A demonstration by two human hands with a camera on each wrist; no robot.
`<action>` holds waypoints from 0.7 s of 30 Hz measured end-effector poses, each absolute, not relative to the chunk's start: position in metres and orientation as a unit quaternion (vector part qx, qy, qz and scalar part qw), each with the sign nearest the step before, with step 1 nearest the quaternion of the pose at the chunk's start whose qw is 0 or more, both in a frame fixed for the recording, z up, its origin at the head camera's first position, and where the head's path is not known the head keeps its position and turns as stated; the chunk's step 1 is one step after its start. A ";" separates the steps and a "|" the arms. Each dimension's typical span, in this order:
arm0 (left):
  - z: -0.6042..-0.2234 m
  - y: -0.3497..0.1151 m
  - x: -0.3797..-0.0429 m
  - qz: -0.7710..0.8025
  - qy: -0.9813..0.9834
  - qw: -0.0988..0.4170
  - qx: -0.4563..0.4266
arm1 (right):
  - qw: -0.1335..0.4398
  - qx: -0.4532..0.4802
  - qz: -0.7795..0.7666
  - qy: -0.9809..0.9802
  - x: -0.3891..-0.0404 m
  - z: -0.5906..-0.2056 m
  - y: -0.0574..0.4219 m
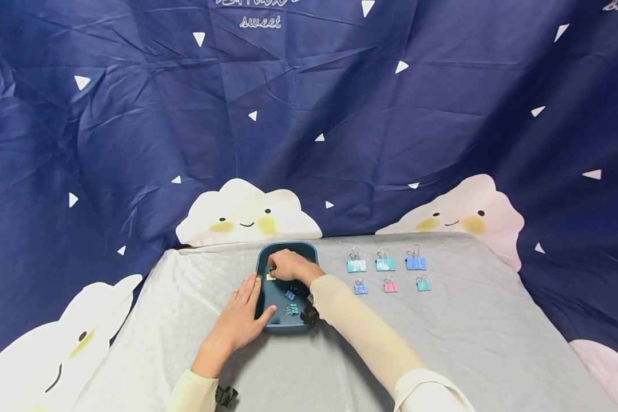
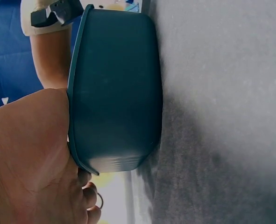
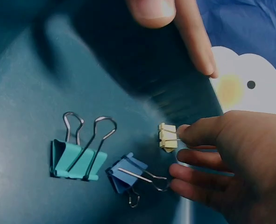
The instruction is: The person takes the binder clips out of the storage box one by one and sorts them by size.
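Observation:
A dark teal plastic tub (image 1: 287, 329) stands on the grey cloth. Inside it, my right hand (image 3: 231, 161) pinches the wire handle of a small yellow binder clip (image 3: 167, 137) between thumb and fingertip. Near those fingers lie a blue binder clip (image 3: 127, 172) and a larger turquoise binder clip (image 3: 77, 158) on the tub floor. My left hand (image 1: 239, 317) rests along the tub's left rim, its fingers straight and thumb over the front corner. In the left wrist view the left palm (image 2: 30, 154) lies against the rim, partly hiding it.
Right of the tub, binder clips stand in two rows. The back row has larger ones, including a blue clip (image 1: 416, 263); the front row has smaller ones, including a pink clip (image 1: 390, 288). A dark blue curtain (image 1: 309, 114) with clouds hangs behind the cloth-covered table (image 1: 468, 332).

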State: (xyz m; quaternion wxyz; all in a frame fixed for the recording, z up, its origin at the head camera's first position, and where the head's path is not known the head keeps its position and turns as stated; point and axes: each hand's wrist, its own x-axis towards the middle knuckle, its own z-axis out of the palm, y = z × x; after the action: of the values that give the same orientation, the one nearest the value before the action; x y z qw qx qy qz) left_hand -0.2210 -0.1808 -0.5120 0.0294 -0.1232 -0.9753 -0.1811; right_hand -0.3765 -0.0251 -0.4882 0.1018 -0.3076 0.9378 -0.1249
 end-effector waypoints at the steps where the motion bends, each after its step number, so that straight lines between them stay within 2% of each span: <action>1: -0.512 -0.181 -0.221 -0.184 -0.975 0.031 -0.124 | 0.103 -0.305 -0.121 0.939 -0.376 -0.489 -0.025; 11: -0.512 -0.180 -0.222 -0.184 -0.975 0.020 -0.120 | 0.074 -0.315 -0.130 0.937 -0.378 -0.492 -0.020; 21: -0.515 -0.182 -0.223 -0.190 -0.973 0.028 -0.125 | 0.085 -0.302 -0.149 0.938 -0.381 -0.493 -0.015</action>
State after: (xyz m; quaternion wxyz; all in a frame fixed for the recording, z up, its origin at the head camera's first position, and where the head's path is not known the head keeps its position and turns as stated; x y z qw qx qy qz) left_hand -0.2233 -0.1821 -0.5150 0.0283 -0.1254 -0.9732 -0.1905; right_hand -0.3810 -0.0145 -0.4929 0.0846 -0.3015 0.9379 -0.1489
